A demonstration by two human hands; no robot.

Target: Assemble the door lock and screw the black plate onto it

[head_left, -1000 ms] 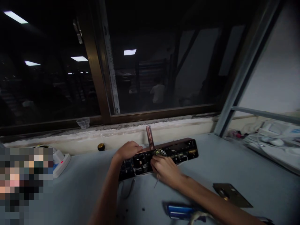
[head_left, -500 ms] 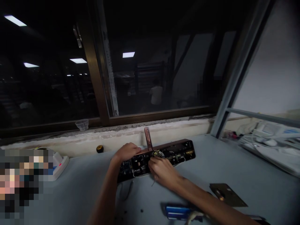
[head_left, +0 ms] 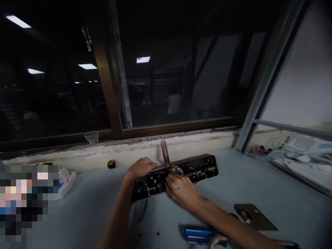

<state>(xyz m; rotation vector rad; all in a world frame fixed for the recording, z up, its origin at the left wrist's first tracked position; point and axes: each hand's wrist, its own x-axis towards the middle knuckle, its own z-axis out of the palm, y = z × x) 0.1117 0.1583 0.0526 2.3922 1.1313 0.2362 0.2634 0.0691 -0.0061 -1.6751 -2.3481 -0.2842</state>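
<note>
1. Head camera view, dim light: a long dark lock housing point(head_left: 176, 174) lay open side up on a pale grey table point(head_left: 259, 180), just in front of a windowsill. All places below are given from this housing.
2. A copper-coloured rod point(head_left: 165, 157) stood upright from the housing's far edge, near its middle.
3. The left hand point(head_left: 141, 167) was curled over the far edge of the housing, left of the rod, with the fingers closed on the casing and gripping it.
4. The right hand point(head_left: 181, 190) reached in from the near side, with its fingers bent down into the open interior at a small brass part beside the rod. The view was too dark to tell whether the fingertips pinched anything.
5. Nearer the person than the housing, a blue object point(head_left: 197, 234) lay on the table, partly hidden by the right forearm.
6. To the near right of the housing, well apart, lay a flat dark plate point(head_left: 255, 217).
7. To the far left of the housing sat a small round brass knob point(head_left: 111, 163), at the foot of the sill.
8. Farther left was a white power strip point(head_left: 66, 178) with a red light.
9. Beyond the housing and to the left, a clear plastic cup point(head_left: 91, 137) stood on the sill under a dark window frame point(head_left: 111, 86).
</note>
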